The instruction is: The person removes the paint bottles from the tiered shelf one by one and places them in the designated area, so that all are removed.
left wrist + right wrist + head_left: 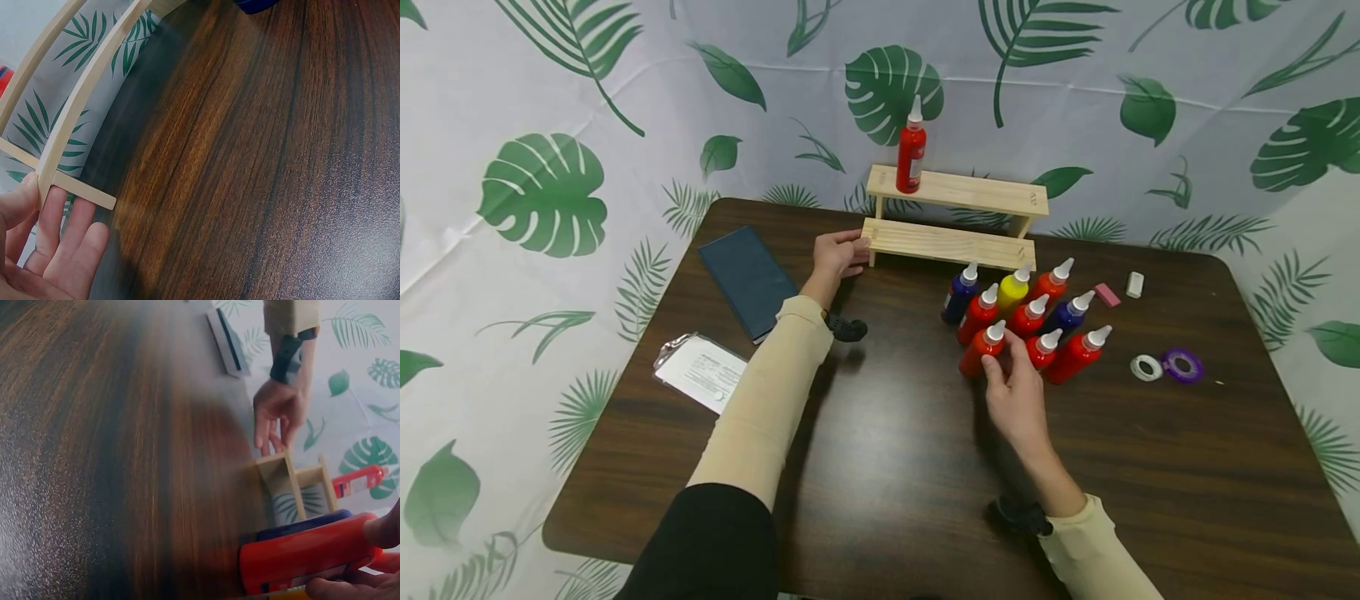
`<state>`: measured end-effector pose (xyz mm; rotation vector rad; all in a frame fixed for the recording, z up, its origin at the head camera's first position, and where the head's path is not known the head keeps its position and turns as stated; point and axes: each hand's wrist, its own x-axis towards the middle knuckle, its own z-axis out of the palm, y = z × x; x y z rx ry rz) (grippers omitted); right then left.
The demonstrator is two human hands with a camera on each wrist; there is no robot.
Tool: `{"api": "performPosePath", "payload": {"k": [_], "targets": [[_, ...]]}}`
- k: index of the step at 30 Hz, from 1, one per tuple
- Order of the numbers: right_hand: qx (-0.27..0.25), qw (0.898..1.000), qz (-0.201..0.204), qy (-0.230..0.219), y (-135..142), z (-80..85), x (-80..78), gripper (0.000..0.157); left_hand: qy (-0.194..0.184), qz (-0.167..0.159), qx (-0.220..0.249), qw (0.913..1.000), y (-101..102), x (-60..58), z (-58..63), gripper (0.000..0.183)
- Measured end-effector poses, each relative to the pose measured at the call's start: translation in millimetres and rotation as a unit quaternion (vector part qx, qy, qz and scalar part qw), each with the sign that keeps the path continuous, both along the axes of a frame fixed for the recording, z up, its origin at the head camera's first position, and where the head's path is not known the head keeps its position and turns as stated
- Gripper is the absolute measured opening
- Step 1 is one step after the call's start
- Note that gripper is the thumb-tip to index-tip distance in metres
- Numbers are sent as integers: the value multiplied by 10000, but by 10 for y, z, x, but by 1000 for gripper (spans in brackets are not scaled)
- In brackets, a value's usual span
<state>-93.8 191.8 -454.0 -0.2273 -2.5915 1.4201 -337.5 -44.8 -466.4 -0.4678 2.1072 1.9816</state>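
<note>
A two-step wooden rack stands at the back of the table, with one red squeeze bottle upright on its upper step. My left hand holds the left end of the lower step; in the left wrist view the thumb lies against the board and the fingers sit beneath it. Over on the right, my right hand grips another red squeeze bottle near its white nozzle. That bottle is at the front left of a cluster of red, blue and yellow bottles. Whether its base touches the table cannot be told.
A dark blue notebook and a clear sleeve with a printed sheet lie on the left. To the right are a pink eraser, a white block, a white tape roll and a purple ring. Patterned cloth hangs behind.
</note>
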Motion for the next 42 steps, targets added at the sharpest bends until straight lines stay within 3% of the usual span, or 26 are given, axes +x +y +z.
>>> {"api": "performPosePath", "payload": {"k": [6,11,16,20,24,29,35,38,42], "targets": [[65,9996,155,-205,16,53,6,53,21,3,13,10000,-5,5,6,33],[95,9992,354,-178,56,226,29,55,26,-17,-8,10000,-4,27,20,33],[219,9977,575,269,87,579,-28,55,62,-3,-10,10000,-5,37,34,32],[532,9936,889,444,49,976,-201,59,57,-14,-1,10000,-6,36,30,32],[813,9879,1303,215,-84,1348,-548,61,8,-39,35,10000,-7,38,28,32],[1144,9814,1501,-353,-352,1585,-1245,64,-38,3,54,10000,-21,25,27,32],[969,9864,1199,-563,-619,1450,-2048,66,27,44,50,10000,-33,8,-6,31],[740,9911,929,-600,-686,1330,-2298,67,-6,6,67,10000,-24,14,-11,31],[421,9959,557,-569,-748,1221,-2503,70,24,-22,104,9999,-20,26,-4,31]]}}
